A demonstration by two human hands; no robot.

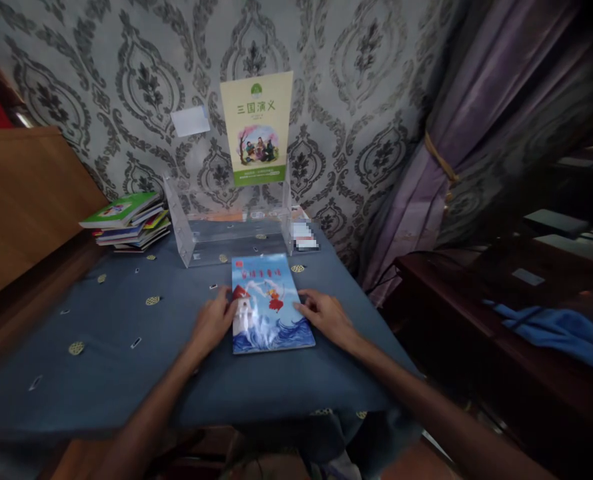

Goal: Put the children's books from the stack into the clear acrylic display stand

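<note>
A glossy blue children's book (271,313) with waves and a red-clad figure on its cover is in front of me, face up, over the cloth. My left hand (217,317) grips its left edge, fingers closed there. On the opposite edge, my right hand (323,313) pinches the book between thumb and fingers. Whether the book rests fully on the cloth or is slightly raised, I cannot tell. Just behind it stands a clear acrylic rack (181,233). A cream and green book (259,143) stands upright in the rack, cover toward me.
A stack of books (131,223) lies at the table's back left, near a wooden panel (31,200). The dark blue tablecloth (111,380) has small patterned motifs. Papers (303,235) sit right of the rack. A purple curtain (406,180) and dark red furniture (451,313) border the right side.
</note>
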